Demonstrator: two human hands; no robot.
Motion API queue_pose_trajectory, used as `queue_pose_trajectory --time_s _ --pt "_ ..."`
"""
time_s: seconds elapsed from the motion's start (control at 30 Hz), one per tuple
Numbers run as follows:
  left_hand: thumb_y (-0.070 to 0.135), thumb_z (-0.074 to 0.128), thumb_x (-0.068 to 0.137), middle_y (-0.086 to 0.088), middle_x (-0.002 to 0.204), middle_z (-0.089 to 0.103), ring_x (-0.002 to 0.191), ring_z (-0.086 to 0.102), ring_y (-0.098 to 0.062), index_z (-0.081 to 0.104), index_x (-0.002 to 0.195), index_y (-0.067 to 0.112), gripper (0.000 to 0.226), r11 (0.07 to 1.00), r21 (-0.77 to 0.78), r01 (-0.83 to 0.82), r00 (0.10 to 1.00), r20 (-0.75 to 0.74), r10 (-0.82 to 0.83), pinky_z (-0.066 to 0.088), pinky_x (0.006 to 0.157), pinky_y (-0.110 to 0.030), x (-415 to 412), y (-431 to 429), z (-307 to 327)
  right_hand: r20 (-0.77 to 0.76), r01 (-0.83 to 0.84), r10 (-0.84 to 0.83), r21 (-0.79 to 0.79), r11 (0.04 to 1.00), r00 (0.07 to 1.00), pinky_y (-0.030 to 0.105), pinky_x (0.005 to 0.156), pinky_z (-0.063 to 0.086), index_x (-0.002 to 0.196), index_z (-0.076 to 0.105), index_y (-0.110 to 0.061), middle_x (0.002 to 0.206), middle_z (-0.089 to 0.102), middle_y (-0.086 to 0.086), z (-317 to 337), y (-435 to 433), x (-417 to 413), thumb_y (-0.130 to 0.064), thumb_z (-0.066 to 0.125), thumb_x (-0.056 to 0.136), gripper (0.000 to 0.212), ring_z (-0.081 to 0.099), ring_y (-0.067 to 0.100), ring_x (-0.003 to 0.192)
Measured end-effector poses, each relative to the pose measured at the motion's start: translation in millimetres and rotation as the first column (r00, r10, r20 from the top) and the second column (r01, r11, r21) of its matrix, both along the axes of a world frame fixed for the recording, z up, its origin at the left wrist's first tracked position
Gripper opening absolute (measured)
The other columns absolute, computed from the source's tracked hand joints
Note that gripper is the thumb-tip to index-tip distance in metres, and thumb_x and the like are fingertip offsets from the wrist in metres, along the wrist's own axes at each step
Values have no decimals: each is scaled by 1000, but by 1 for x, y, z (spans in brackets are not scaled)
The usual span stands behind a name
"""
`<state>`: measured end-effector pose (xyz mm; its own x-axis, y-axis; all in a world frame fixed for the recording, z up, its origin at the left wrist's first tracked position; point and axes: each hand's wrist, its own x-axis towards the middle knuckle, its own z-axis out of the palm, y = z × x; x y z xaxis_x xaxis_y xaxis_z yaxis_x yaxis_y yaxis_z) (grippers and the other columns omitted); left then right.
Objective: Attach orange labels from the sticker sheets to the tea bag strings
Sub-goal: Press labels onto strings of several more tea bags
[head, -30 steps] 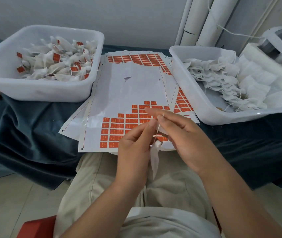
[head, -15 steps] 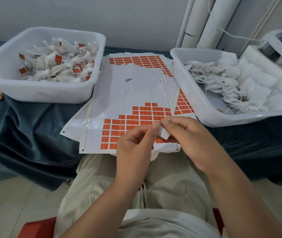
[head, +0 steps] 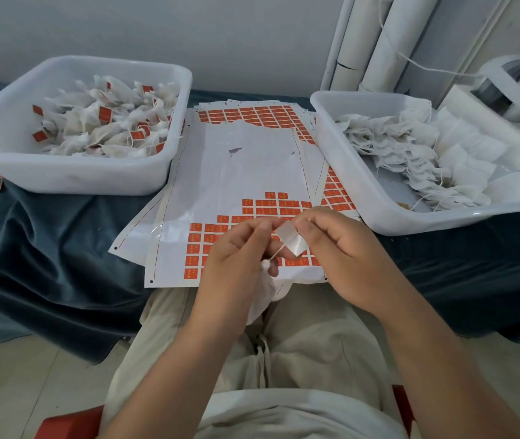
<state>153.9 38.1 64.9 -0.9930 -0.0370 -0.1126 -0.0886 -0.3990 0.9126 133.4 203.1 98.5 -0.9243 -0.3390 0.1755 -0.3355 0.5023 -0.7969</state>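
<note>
Right hand [head: 347,258]: grip pinching a small square label [head: 292,243] between thumb and forefinger, the label's pale face turned to the camera and tilted. Left hand [head: 236,264]: grip curled, thumb and forefinger tips at the label's left edge, lower fingers holding the gathered top of a tea bag [head: 262,297], which hangs below the hand over the lap. A thin white string [head: 276,253] runs from the label's lower edge down to the top of the bag. Both hands are held just above the near edge of the top sticker sheet [head: 236,172], mostly bare white, with orange labels left in its lower rows; more sheets lie fanned beneath it. The sheets rest on a dark blue cloth [head: 46,248] covering the bench. Left of the sheets, a white tub [head: 72,175] holds tea bags bearing orange labels. Right of the sheets, a second white tub [head: 379,213] holds plain white tea bags with loose strings. White pipes [head: 379,42] stand against the wall behind.
</note>
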Motion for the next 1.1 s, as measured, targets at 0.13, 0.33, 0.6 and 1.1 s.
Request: queue_pose_trajectory --time_s 0.13,0.33,0.6,1.1 --pt "41 78 87 -6 81 74 76 62 -16 78 79 13 29 985 -90 144 990 9 -144 50 64 -17 -3 -10 5 -59 14 -10 72 997 998 12 76 46 95 69 -14 86 66 -9 -1 2 -1 -34 46 109 34 63 10 88" --pt "51 75 76 -5 81 79 68 64 -4 82 76 25 27 953 -217 210 976 -17 -219 49 69 -18 -2 -14 9 -121 15 4 156 988 993 8 83 45 95 62 -32 94 64 -22 -1 3 -2 -50 38 103 31 62 3 102" --pt "68 76 69 -4 83 79 82 62 -29 85 86 28 44 935 -293 199 976 -31 -217 51 84 -42 -4 -17 2 -170 -2 37 202 979 985 11 82 44 96 62 -31 92 63 -19 -4 7 -6 -39 44 107 22 60 8 101" --pt "39 69 98 12 68 71 64 66 0 75 71 32 29 961 -277 27 993 -100 -57 51 67 -17 -1 -14 1 86 -61 76 -162 985 993 14 78 55 95 71 -27 93 76 -14 -11 -11 -1 -31 62 106 15 74 8 93"
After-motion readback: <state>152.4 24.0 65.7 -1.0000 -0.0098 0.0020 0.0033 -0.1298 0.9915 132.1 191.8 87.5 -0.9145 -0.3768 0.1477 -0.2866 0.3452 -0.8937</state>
